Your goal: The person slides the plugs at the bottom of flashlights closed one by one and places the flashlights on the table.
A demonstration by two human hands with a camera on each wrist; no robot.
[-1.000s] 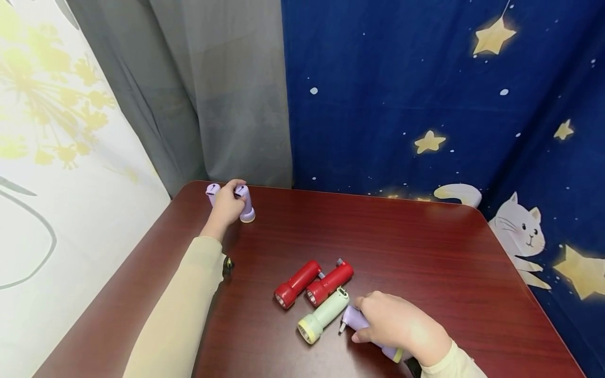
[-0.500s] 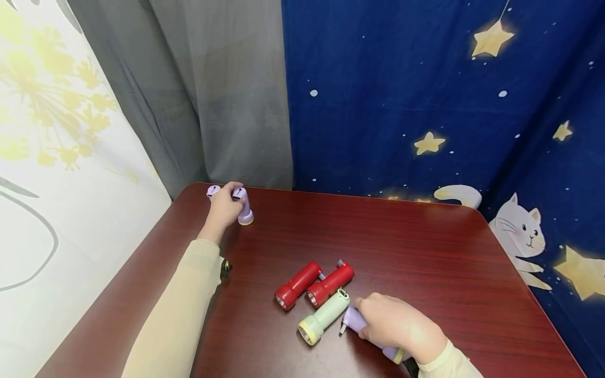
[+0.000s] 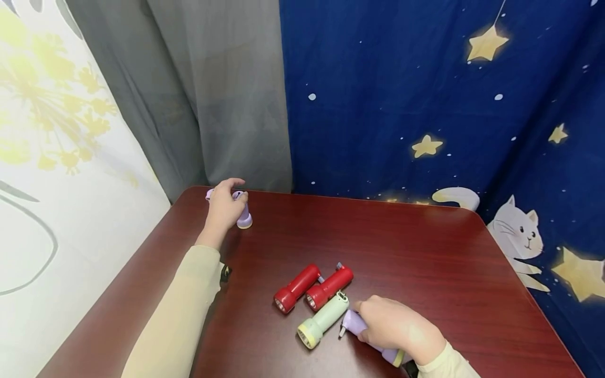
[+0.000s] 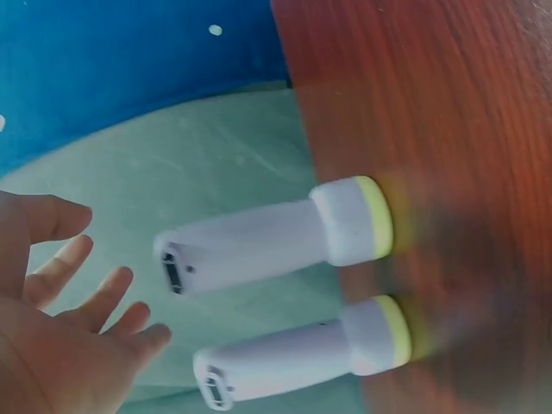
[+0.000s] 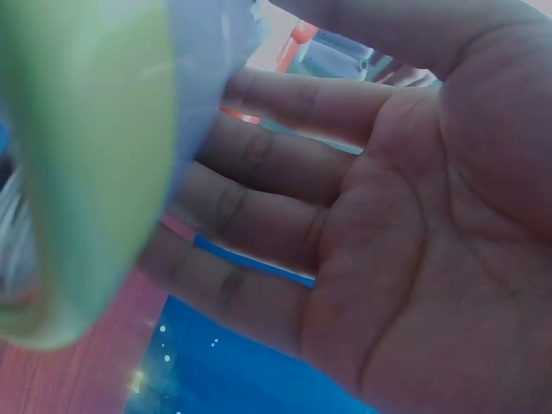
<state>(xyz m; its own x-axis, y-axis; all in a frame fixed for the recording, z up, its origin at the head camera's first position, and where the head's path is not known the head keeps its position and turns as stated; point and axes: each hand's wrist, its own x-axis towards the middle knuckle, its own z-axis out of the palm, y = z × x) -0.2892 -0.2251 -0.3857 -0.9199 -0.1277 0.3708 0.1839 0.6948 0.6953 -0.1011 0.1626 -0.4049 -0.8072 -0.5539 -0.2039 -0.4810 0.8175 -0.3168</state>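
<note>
Within right grip (image 3: 398,326): smooth, tubular purple flashlight (image 3: 355,322).

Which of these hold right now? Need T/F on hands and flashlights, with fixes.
1. The right hand grips a purple flashlight. True.
2. The left hand grips a flashlight as well. False: the left hand holds nothing; it is near the two upright purple flashlights.
3. Both red flashlights lie on the table. True.
4. The green flashlight stands upright. False: it lies on its side.
5. The two upright purple flashlights stand with their yellow-rimmed heads down. True.
</note>
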